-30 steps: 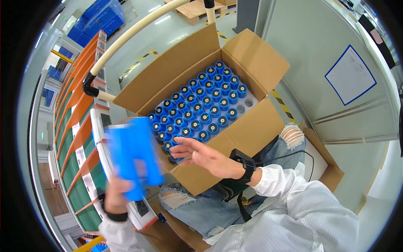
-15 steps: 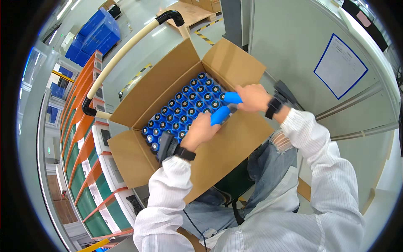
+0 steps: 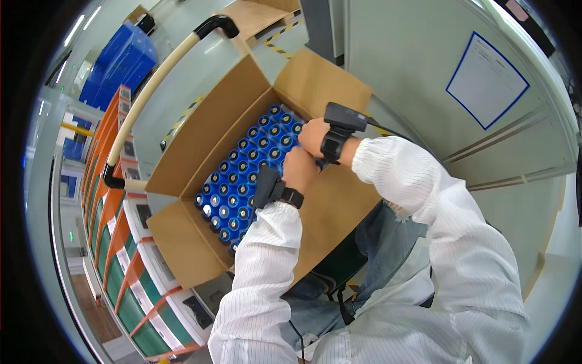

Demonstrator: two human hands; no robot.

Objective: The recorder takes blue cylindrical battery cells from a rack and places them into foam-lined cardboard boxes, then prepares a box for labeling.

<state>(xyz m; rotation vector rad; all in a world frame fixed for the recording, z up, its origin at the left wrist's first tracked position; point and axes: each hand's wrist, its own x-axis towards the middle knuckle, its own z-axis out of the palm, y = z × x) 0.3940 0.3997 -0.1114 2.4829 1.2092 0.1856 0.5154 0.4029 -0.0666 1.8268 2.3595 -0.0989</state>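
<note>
Seems at step of standing blue cylinders point(image 3: 253, 155) upright in carton point(image 3: 342, 203). Has left hand point(image 3: 300, 168) and right hand point(image 3: 313, 136) close together over carton, backs upward, fingers curled; cannot tell whether pinching anything, with fingertips hidden. Shows cylinders in upright rows, mostly left of left hand, some beyond. Probably calls next for straight seating, then gentle release without tipping adjacent ones.
</note>
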